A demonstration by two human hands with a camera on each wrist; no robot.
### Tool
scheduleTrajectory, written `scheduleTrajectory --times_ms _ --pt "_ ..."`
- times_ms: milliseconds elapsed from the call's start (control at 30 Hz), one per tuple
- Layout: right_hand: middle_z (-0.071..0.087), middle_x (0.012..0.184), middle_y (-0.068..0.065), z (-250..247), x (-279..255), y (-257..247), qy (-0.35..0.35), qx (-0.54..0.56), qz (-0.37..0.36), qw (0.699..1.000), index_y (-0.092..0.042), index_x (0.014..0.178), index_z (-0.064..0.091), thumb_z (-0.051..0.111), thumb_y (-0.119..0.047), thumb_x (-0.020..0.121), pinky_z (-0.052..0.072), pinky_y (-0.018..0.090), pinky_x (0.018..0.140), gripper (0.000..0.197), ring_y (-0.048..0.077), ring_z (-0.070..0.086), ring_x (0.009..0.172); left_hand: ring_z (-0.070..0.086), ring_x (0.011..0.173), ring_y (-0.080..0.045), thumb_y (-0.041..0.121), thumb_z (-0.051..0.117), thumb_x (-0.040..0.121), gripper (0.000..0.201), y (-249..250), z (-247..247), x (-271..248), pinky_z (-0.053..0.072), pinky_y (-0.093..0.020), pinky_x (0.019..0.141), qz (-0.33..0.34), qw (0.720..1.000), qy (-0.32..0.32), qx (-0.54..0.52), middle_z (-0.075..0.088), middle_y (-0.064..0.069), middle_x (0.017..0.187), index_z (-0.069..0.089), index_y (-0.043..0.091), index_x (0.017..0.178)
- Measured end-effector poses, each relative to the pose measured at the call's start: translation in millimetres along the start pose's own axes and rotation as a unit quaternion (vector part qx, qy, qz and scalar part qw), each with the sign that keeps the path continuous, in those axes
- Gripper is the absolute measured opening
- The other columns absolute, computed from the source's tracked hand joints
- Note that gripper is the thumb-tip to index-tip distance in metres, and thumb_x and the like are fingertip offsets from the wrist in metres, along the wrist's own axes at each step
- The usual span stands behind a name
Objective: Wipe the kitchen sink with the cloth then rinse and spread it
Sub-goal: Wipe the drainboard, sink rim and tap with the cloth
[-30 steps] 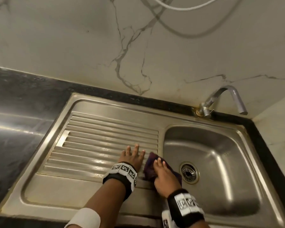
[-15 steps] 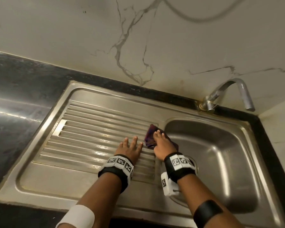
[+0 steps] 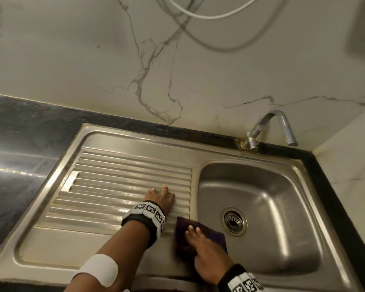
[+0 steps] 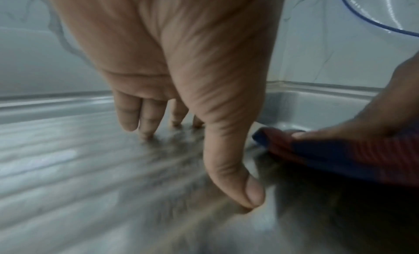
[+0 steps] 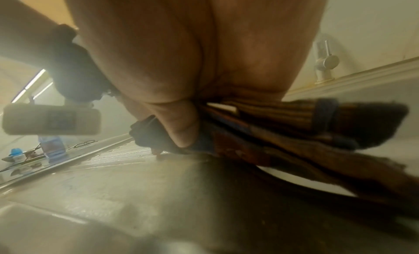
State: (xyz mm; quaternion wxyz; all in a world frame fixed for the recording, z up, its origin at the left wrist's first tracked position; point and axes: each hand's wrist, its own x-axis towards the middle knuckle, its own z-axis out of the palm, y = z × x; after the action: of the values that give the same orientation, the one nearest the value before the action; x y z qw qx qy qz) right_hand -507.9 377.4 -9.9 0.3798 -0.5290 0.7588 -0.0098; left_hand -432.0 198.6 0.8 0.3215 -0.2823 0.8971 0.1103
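Half a second before, the cloth (image 3: 200,239) sat further up the strip between drainer and basin; now the right hand (image 3: 209,260) had dragged it back toward 6 o'clock, near the front rim of the sink (image 3: 135,135), fingers laid over it and thumb tucking its edge. The left hand (image 3: 161,199) stayed flat and released on the drainer (image 3: 114,186), at 10 o'clock from the cloth. Judged so, wiping was mid-stroke; rinsing and spreading remained. No legible writing showed; the wristbands carried only coded squares.

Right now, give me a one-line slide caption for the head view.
Right hand presses the cloth on the sink ledge beside the basin; left hand rests on the ribbed drainboard.
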Motion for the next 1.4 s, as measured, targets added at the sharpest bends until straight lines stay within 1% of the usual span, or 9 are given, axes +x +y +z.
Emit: scheduleTrajectory --times_ms 67,100,233,333,500,800,1067,1300,1400 --pt "-0.003 0.161 -0.01 -1 7 0 0.008 0.001 0.006 1.0 -0.023 0.153 0.013 0.035 0.004 0.085 0.015 0.028 0.119 0.076 0.007 -0.004 0.147 0.041 0.132 -0.034 0.013 0.05 0.095 0.053 0 -16 1 0.033 -0.046 0.109 0.009 0.999 0.029 0.017 0.033 -0.012 0.148 0.032 0.015 0.145" --pt "-0.004 0.161 -0.008 -1 11 0 0.016 -0.002 0.008 1.0 -0.022 0.153 0.012 0.035 0.003 0.085 0.017 0.028 0.119 0.076 0.007 -0.005 0.147 0.043 0.131 -0.033 0.013 0.05 0.095 0.052 0 -22 2 0.035 -0.045 0.107 0.01 0.999 0.04 0.015 0.036 -0.01 0.146 0.034 0.017 0.144" --pt "-0.006 0.161 -0.006 -12 34 8 0.028 0.004 0.006 1.0 -0.02 0.153 0.011 0.035 0.002 0.083 0.014 0.026 0.118 0.078 0.009 -0.006 0.147 0.017 0.144 -0.036 0.012 0.053 0.093 0.074 -1 -28 17 0.026 -0.052 0.112 -0.013 0.999 0.041 -0.014 0.002 -0.008 0.16 0.01 0.024 0.152" --pt "-0.004 0.161 -0.005 -32 56 15 0.043 0.015 -0.006 0.999 -0.02 0.153 0.012 0.034 0.004 0.081 0.013 0.026 0.118 0.079 0.01 -0.005 0.148 0.0 0.147 -0.036 0.013 0.05 0.095 0.082 -2 -29 33 0.015 -0.056 0.114 -0.031 0.999 0.014 -0.025 -0.014 -0.007 0.16 -0.007 0.024 0.153" --pt "-0.002 0.161 0.005 -75 117 19 0.069 -0.022 0.007 0.997 -0.009 0.153 0.009 0.04 -0.001 0.088 0.007 0.027 0.119 0.072 0.02 -0.004 0.149 -0.005 0.145 -0.04 0.028 0.027 0.102 0.062 -6 -27 64 0.007 -0.052 0.118 -0.052 0.998 -0.018 -0.037 -0.018 -0.008 0.159 -0.009 0.022 0.152" --pt "0.001 0.161 0.01 -137 205 28 0.091 -0.121 0.029 0.988 -0.006 0.152 0.008 0.04 -0.02 0.095 0.008 0.039 0.121 0.067 0.027 0.004 0.148 -0.011 0.144 -0.042 0.008 0.041 0.098 0.077 -7 -39 64 0.002 -0.048 0.119 -0.026 0.999 -0.034 -0.018 -0.023 -0.013 0.156 -0.013 0.013 0.151" --pt "0.005 0.161 0.004 -153 205 57 0.105 -0.125 0.017 0.986 -0.011 0.152 0.014 0.035 -0.012 0.095 0.01 0.036 0.12 0.062 0.022 0.008 0.148 -0.013 0.144 -0.042 0.008 0.05 0.094 0.088 -8 -40 60 0.001 -0.047 0.12 -0.027 0.999 -0.033 -0.013 -0.025 -0.013 0.156 -0.017 0.015 0.151" --pt "0.005 0.162 -0.001 -161 184 103 0.13 -0.113 0.062 0.983 -0.017 0.153 0.016 0.033 -0.003 0.091 0.01 0.037 0.12 0.065 0.02 0.008 0.148 -0.015 0.143 -0.043 0.02 0.085 0.065 0.136 -10 -35 67 0.0 -0.049 0.12 -0.022 0.998 -0.05 -0.013 -0.029 -0.013 0.154 -0.022 0.016 0.149" --pt "0.01 0.161 -0.001 -161 177 115 0.161 -0.097 0.087 0.978 -0.016 0.151 0.022 0.036 -0.004 0.092 0.014 0.036 0.119 0.062 0.02 0.013 0.147 -0.015 0.143 -0.043 0.011 0.067 0.084 0.109 -9 -37 64 0.0 -0.049 0.119 -0.022 0.998 -0.043 -0.027 -0.028 -0.013 0.155 -0.019 0.015 0.15"
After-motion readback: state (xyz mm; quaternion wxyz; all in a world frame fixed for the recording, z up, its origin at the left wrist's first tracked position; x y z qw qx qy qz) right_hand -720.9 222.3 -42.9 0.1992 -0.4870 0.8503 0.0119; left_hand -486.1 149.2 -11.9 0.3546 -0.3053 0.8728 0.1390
